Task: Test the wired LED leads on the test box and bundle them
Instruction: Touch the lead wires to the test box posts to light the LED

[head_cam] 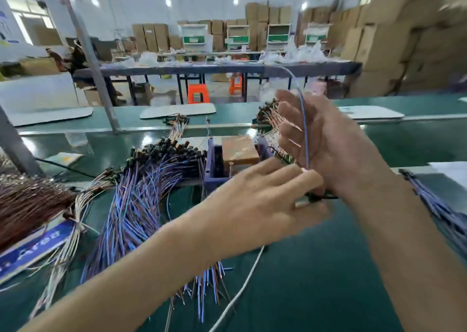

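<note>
While the left hand [265, 200] pinches the lower end of a single blue lead [304, 129] at the heel of the right hand [328, 142], the lead runs up across that raised hand and arcs over it. The right hand's fingers [285, 119] lie loose and half straight, none curled round the wire. Both hands hang over the green bench [316, 281] and hide the near right corner of the one test box [211, 162], which carries a brown board.

Leads lie in five groups:
- a large blue heap [141, 192] against the box's left side
- a brown bundle [25, 205] at far left
- a small clump [179, 124] beyond the heap
- another clump [266, 114] behind the right fingers
- a blue bundle [434, 205] at the right edge

One white cable [242, 288] crosses the bench below the hands. Two orange stools [198, 94] stand under the far table.
</note>
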Demonstrator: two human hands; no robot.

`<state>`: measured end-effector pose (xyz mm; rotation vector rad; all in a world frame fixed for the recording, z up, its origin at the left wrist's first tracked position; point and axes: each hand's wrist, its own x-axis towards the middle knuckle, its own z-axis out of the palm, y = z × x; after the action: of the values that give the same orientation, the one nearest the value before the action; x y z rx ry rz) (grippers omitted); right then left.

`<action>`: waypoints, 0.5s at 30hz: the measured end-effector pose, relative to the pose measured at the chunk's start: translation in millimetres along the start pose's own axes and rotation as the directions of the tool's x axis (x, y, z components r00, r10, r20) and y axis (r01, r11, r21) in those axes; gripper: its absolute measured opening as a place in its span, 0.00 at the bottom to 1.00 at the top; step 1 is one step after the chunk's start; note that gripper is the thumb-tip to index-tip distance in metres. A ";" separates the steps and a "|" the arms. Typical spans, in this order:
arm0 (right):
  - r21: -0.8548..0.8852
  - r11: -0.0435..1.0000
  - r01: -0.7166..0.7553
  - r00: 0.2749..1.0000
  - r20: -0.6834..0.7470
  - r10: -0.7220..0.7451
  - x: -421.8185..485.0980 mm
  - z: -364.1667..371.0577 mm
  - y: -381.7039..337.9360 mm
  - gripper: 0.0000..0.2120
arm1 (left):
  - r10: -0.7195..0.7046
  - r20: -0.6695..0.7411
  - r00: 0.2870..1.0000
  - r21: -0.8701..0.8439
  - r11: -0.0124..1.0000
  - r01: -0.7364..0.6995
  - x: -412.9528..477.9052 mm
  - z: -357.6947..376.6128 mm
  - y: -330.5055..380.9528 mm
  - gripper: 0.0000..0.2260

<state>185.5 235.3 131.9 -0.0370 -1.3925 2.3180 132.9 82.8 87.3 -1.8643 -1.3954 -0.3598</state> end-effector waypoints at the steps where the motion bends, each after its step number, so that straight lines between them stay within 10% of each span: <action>1: -0.025 1.000 0.017 0.998 -0.060 -0.019 0.1 -10.7 1.9 0.15 | 0.038 0.013 0.999 0.001 0.999 -0.038 -2.7 6.0 3.9 0.14; 15: -0.454 0.880 0.140 0.873 -0.363 -0.326 -17.5 -84.8 68.3 0.11 | 0.187 0.186 0.965 -0.091 0.981 -0.173 -47.0 91.1 52.9 0.13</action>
<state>197.9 272.2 28.7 -0.4533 -1.5216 1.6424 144.6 109.5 -24.3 -2.1159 -1.3392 -0.1429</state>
